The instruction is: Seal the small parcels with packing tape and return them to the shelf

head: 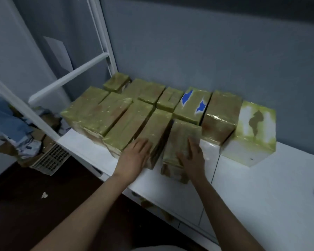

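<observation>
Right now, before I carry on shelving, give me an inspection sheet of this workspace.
Surface: white shelf top, bare along its near edge and right side.
Job's things: tape-wrapped parcels packed in rows against the wall; one parcel in front, tilted; one with blue patches; a paler, whitish box at the right end.
Clutter: paper scrap on the dark floor; pile of cardboard and paper at left with a white grille.
Hands: left hand flat on a front-row parcel; right hand flat on the tilted parcel.
Cables: nothing seen.
Surroundings: grey wall; white frame bars at left.
</observation>
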